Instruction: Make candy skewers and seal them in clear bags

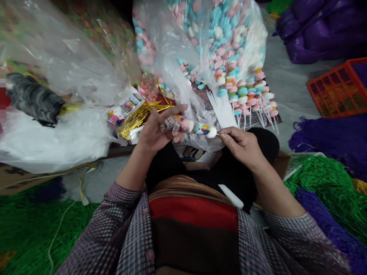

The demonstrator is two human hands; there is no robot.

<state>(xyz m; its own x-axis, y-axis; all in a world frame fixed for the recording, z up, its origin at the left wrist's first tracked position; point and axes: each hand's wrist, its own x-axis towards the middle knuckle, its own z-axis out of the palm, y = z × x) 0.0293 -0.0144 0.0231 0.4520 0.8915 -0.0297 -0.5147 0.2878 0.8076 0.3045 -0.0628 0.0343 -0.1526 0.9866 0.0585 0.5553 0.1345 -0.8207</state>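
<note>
A skewer of soft candies [187, 126], pink, white and bluish, lies across the middle in a clear printed wrapper [202, 129]. My left hand [156, 131] supports the wrapped end at the left; its index finger and thumb stick out while the lower fingers curl under the wrapper. At the other end, my right hand [242, 145] pinches the thin stick just past the white candy. Beyond my right hand lie a bundle of white sticks [222, 107] and several finished candy skewers [243, 97]. Gold twist ties [140, 120] and printed wrappers [127, 105] lie beyond my left hand.
A large clear bag of pink, blue and white candies [218, 34] stands at the back. More plastic bags [71, 57] and a dark grey roll-like object [34, 97] are at left. An orange crate [338, 88], purple sacks [312, 28] and green strands [327, 191] lie at right.
</note>
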